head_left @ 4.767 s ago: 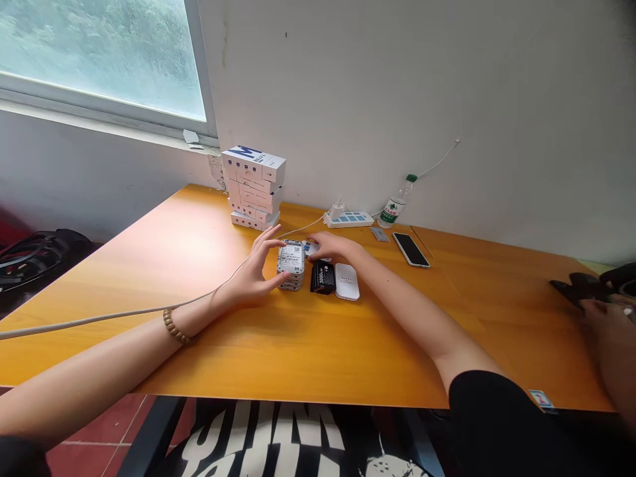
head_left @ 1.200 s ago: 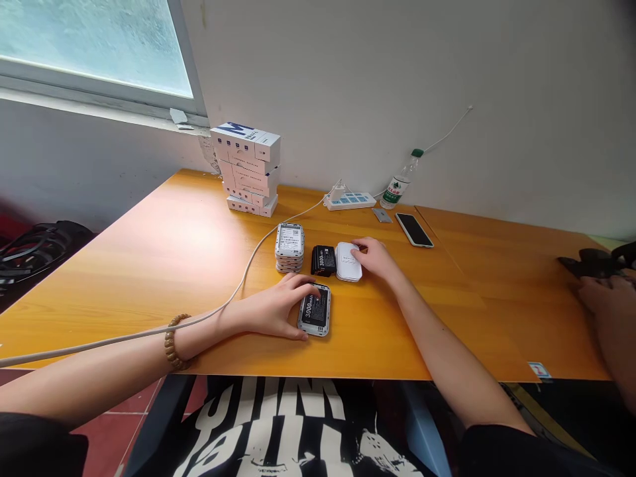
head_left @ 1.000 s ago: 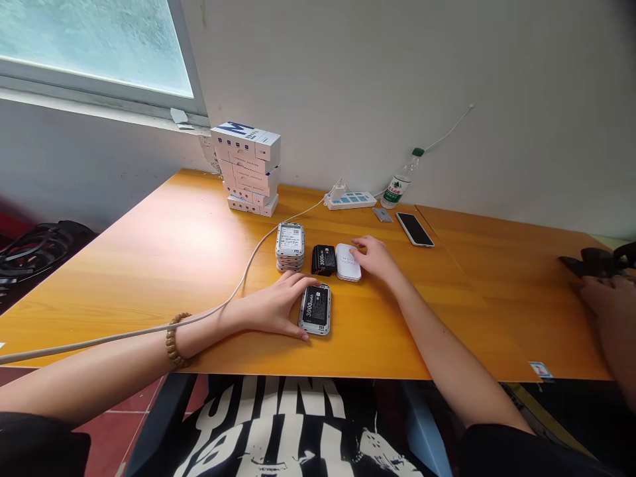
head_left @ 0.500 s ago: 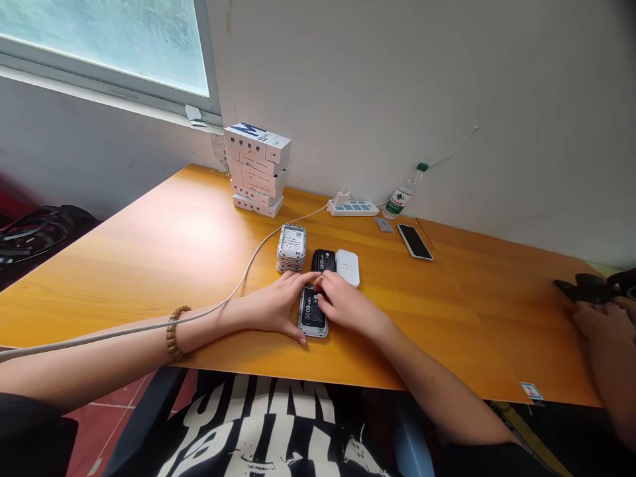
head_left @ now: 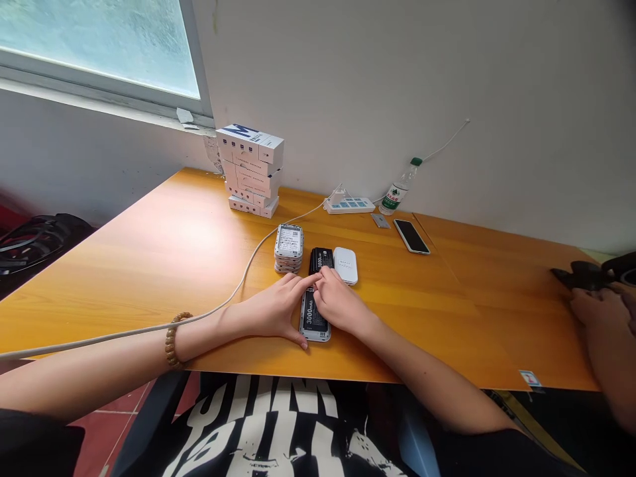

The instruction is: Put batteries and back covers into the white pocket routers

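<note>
Battery pack [head_left: 309,319] — left hand [head_left: 268,317], right hand [head_left: 342,306] on it (desk edge [head_left: 298,367] near).

Black 3000mAh battery [head_left: 309,317], white casing, lying flat

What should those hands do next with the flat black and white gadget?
Probably the right hand should lift the white rounded plastic cover onto the white-rimmed device. Its black 3000 mAh battery looks uncovered beside the left hand, and that cover lies close by.
</note>
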`<action>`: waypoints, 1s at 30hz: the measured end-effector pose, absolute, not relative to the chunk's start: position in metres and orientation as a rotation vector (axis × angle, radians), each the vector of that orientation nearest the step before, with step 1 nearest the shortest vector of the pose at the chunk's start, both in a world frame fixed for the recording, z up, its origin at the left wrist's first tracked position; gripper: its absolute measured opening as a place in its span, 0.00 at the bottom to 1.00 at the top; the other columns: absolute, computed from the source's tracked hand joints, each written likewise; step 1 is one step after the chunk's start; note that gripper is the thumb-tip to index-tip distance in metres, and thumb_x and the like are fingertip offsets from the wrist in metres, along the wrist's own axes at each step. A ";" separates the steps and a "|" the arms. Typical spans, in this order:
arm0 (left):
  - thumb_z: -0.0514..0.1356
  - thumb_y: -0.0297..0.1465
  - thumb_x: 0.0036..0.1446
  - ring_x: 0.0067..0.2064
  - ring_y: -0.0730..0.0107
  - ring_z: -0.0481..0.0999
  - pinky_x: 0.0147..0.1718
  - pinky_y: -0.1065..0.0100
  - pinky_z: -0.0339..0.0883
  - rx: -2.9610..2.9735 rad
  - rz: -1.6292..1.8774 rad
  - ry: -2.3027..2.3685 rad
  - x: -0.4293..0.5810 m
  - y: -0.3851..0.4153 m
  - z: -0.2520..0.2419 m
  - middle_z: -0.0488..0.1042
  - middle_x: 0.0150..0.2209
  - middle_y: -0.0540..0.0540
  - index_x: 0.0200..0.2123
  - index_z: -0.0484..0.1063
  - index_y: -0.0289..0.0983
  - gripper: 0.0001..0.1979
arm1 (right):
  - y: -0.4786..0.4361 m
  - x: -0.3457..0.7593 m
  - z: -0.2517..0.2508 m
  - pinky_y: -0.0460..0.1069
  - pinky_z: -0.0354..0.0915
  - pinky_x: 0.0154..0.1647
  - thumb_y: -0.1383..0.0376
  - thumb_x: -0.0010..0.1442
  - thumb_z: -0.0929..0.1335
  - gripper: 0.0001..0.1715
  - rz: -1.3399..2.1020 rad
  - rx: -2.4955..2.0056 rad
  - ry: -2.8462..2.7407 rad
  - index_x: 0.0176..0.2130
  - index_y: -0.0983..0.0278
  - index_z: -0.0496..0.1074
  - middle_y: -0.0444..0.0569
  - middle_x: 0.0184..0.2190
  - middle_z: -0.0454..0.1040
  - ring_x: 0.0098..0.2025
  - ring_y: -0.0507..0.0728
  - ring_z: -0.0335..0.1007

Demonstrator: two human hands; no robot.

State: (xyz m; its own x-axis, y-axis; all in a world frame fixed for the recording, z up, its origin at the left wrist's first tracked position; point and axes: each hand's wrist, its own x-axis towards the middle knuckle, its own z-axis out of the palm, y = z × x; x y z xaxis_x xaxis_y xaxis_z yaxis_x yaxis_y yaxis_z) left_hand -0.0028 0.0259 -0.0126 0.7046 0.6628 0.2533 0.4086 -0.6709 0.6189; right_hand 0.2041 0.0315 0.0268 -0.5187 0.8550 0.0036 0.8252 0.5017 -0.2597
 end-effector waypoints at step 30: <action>0.76 0.54 0.47 0.62 0.37 0.70 0.61 0.43 0.66 2.470 0.536 0.850 0.000 0.024 -0.004 0.70 0.63 0.32 0.70 0.59 0.38 0.54 | 0.058 0.253 0.077 0.52 0.70 0.40 0.53 0.62 0.74 0.16 1.432 -1.008 -2.168 0.33 0.61 0.75 0.47 0.32 0.77 0.36 0.57 0.73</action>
State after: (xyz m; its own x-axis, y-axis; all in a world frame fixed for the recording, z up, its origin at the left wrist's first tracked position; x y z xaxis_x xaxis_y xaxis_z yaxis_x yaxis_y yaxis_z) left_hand 0.0003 0.0237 -0.0038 0.7318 0.6497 0.2056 0.4660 -0.6973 0.5447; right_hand 0.2535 0.0577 0.0770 -0.6841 0.7238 -0.0895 0.3665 0.2350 -0.9003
